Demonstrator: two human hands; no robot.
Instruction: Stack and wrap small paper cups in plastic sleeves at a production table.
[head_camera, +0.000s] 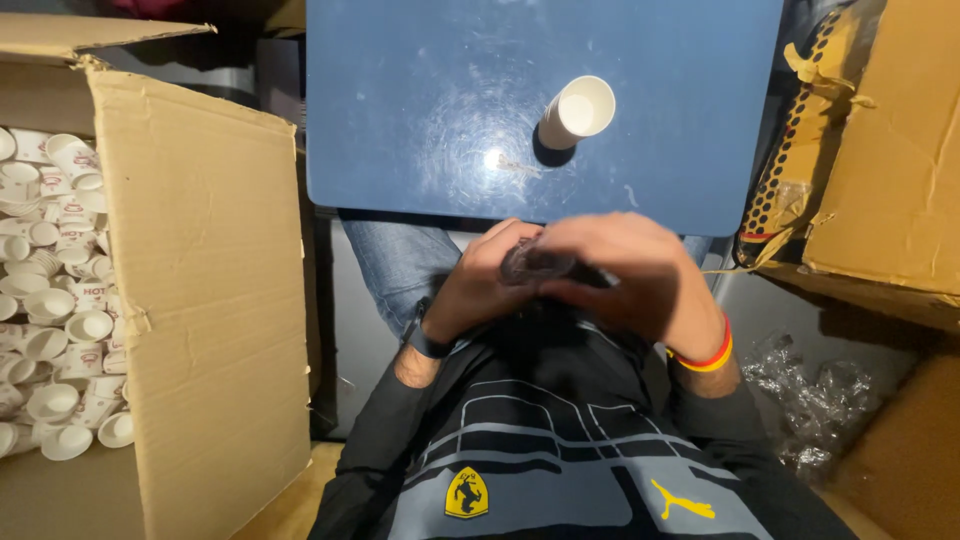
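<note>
Hands meet at the middle of the frame, just below the near edge of the blue table (400, 100). The left hand (480, 280) and the right hand (625, 270) are both curled around a dark, blurred thing (535, 265) that lies crosswise between them; its kind cannot be told, as fingers cover most of it and the rest is smeared. The left wrist carries a dark band (428, 342), the right wrist a red and yellow band (706, 357). Under the hands lie the person's lap, a blue jeans leg (400, 262) and a black jacket (520, 440).

On the table, right of its middle and well apart from the hands, a stack of white paper cups (577, 112) stands with the open mouth up.

At the left of the frame an open cardboard box (210, 280) holds many loose white paper cups (55, 300) in a jumble. Another cardboard box (890, 150) fills the upper right, with a strip of yellow and black patterned material (790, 160) against its side. Crumpled clear plastic wrap (810, 395) lies at the lower right, near the right elbow.
</note>
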